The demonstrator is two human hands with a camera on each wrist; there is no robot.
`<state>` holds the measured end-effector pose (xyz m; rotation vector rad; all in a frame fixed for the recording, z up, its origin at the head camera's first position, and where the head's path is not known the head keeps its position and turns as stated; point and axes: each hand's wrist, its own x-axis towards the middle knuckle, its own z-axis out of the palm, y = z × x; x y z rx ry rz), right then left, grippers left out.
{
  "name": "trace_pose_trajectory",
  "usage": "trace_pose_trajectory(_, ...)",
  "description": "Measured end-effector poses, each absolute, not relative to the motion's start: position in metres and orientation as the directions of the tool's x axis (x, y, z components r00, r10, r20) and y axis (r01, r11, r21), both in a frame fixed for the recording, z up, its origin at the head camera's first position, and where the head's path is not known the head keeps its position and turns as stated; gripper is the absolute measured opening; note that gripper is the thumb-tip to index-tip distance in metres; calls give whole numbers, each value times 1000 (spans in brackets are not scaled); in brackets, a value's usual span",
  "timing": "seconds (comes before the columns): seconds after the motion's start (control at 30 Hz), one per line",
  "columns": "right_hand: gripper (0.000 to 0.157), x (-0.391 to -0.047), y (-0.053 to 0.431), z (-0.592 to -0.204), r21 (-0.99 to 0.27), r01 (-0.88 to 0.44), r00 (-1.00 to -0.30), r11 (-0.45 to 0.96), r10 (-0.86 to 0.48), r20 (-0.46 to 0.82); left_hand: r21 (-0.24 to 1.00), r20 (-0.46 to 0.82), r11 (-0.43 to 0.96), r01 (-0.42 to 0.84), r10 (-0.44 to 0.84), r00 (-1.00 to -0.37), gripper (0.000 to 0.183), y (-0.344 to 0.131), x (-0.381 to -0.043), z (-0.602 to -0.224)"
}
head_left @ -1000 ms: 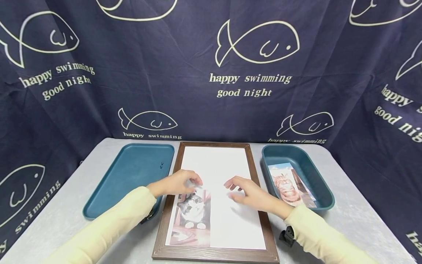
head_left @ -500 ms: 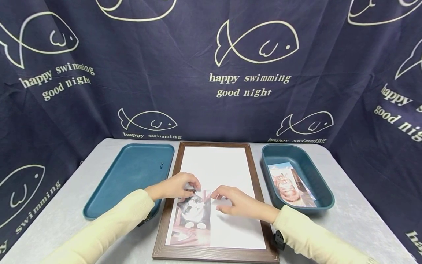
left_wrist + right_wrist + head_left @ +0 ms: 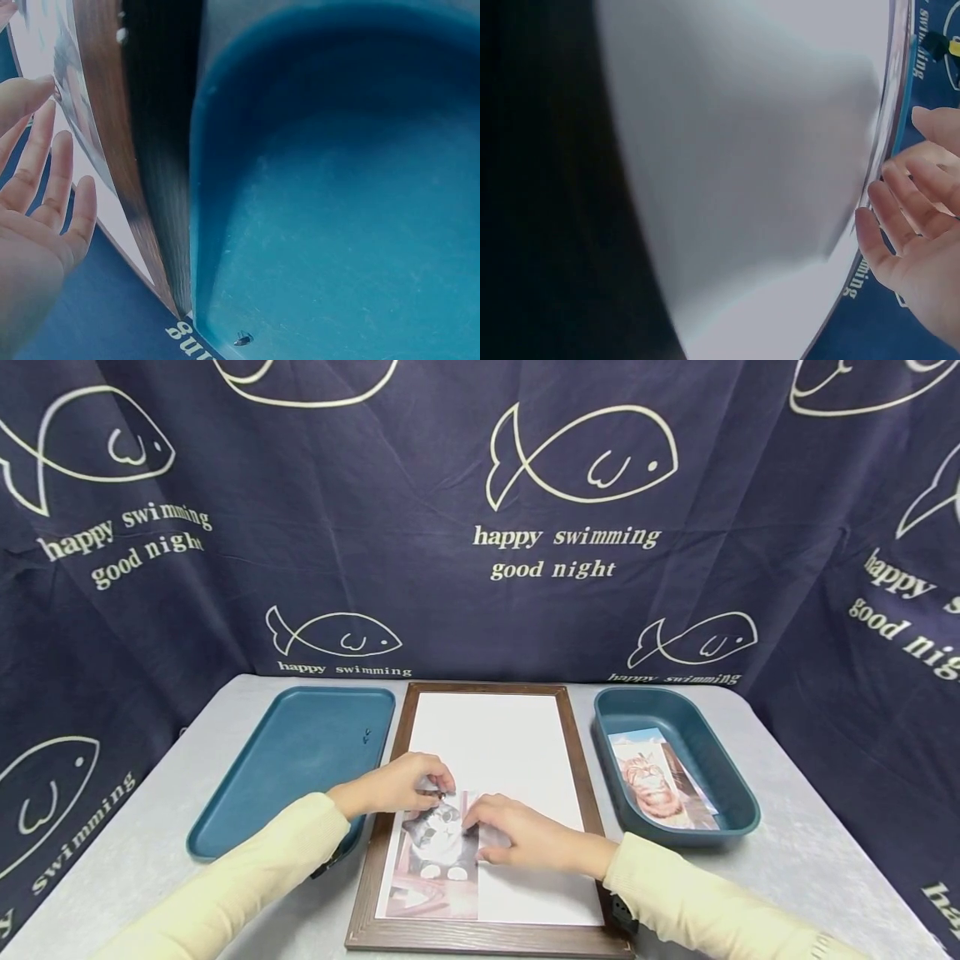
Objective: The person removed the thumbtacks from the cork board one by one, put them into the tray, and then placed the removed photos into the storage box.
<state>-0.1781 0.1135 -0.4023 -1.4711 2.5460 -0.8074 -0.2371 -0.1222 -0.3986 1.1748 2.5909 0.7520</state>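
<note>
A cat photo (image 3: 437, 868) lies on the white board (image 3: 491, 735) inside a brown wooden frame, at its lower left. My left hand (image 3: 393, 785) is at the photo's top edge, thumb and index finger pinching a small dark pin-like thing (image 3: 442, 795); its exact kind is too small to tell. In the left wrist view the thumb (image 3: 30, 97) is at the photo while the other fingers stand out loosely. My right hand (image 3: 525, 835) reaches over the photo's right edge, index fingertip on or just above it, with relaxed, slightly bent fingers and nothing held.
Left of the frame is a blue tray (image 3: 300, 760) with a couple of small dark pieces (image 3: 367, 736) near its right edge. A deep blue bin (image 3: 738, 793) on the right holds more cat photos (image 3: 652, 785). A fish-patterned curtain (image 3: 450, 610) hangs behind the table.
My right hand has moved left and down from over the white board to the photo's right edge. My left hand has come slightly down at the photo's top and then stayed.
</note>
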Motion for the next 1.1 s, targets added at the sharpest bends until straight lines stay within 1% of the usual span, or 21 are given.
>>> trace_pose_trajectory(0.1, 28, -177, 112, -404, -469, -792, -520, 391, -834, 184, 533, 12, 558, 635, 746, -666, 18, -120, -236, -398)
trace_pose_trajectory(0.3, 28, -174, 109, -406, -396, -826, -502, 401, -843, 193, 530, 4, 561, 636, 748, -663, 16, -119, -237, -398)
trace_pose_trajectory(0.43, 30, -172, 108, -407, -361, -832, -503, 422, -847, 169, 520, 8, 559, 646, 753, -658, 15, -119, -239, -400)
trace_pose_trajectory(0.67, 35, -170, 107, -407, -342, -822, -520, 456, -845, 122, 485, 20, 567, 666, 754, -657, 12, -118, -240, -401)
trace_pose_trajectory(0.9, 37, -170, 107, -408, -331, -821, -524, 466, -844, 113, 420, 38, 574, 703, 763, -646, 10, -118, -243, -403)
trace_pose_trajectory(1.1, 38, -170, 107, -409, -341, -814, -529, 470, -843, 102, 388, 51, 568, 726, 773, -632, 8, -119, -243, -402)
